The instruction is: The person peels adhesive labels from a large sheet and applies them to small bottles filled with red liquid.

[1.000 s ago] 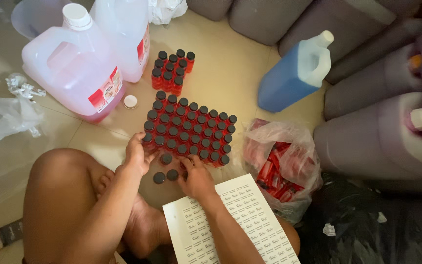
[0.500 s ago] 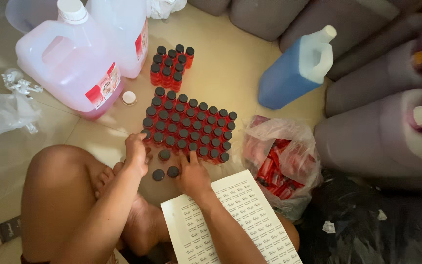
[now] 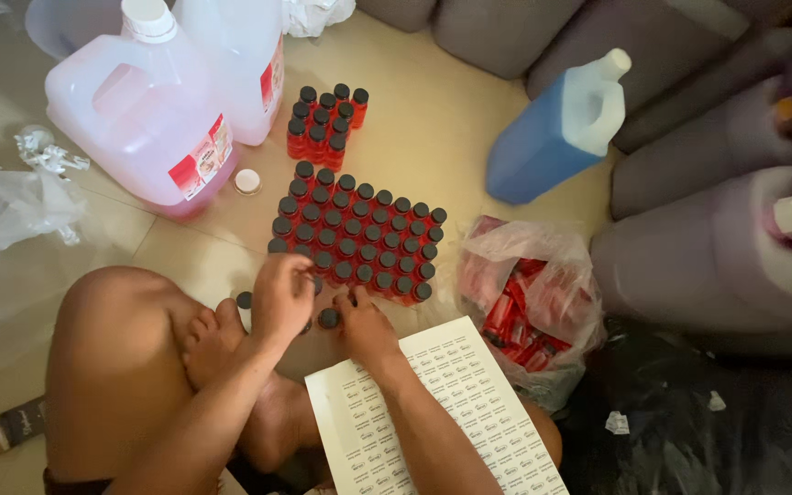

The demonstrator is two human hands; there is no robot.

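Note:
Several small red bottles with black caps [image 3: 359, 234] stand packed together on the floor, and a smaller cluster [image 3: 325, 119] stands behind them. My left hand [image 3: 281, 295] rests with curled fingers on the front left bottles of the big group. My right hand [image 3: 364, 323] is beside it, its fingertips at a loose black-capped bottle [image 3: 327, 318] near the front row. Whether either hand actually grips a bottle is hidden by the fingers. A white sheet of small labels [image 3: 437, 417] lies across my lap under my right forearm.
Two big pale pink jugs [image 3: 148, 110] stand at the back left, with a white cap [image 3: 247, 181] beside them. A blue jug [image 3: 556, 133] lies at the back right. A plastic bag of red items [image 3: 524, 307] sits right of the bottles. Dark jugs [image 3: 717, 247] line the right.
Both hands stayed at the front edge of the bottle group. The left hand shifted slightly right over the front bottles. The view moved a little.

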